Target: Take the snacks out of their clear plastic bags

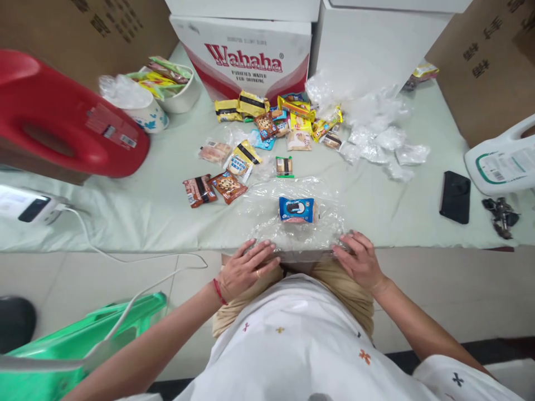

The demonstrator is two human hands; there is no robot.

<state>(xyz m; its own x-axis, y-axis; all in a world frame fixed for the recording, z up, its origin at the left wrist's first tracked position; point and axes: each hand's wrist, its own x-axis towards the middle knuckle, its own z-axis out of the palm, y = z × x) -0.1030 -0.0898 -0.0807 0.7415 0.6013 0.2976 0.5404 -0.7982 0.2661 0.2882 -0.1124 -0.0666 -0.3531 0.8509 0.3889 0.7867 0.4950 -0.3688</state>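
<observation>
Left hand (248,267): fingers extended at the near edge of clear, crinkled plastic film (298,239). Blue, rectangular, glossy packet (296,209): lies mid-film. Right hand (359,260): fingers bent at the right corner; whether either hand pinches cannot be told; light, even tension seems best.

Two bare hands, left hand (248,268) and right hand (360,262); one clear, crinkled plastic sheet (262,220) bearing one shiny blue snack packet (296,209); one red plastic jug (86,125); one white plastic jug (510,160); one flat black rectangular device (455,197); one white bowl (181,100).
</observation>
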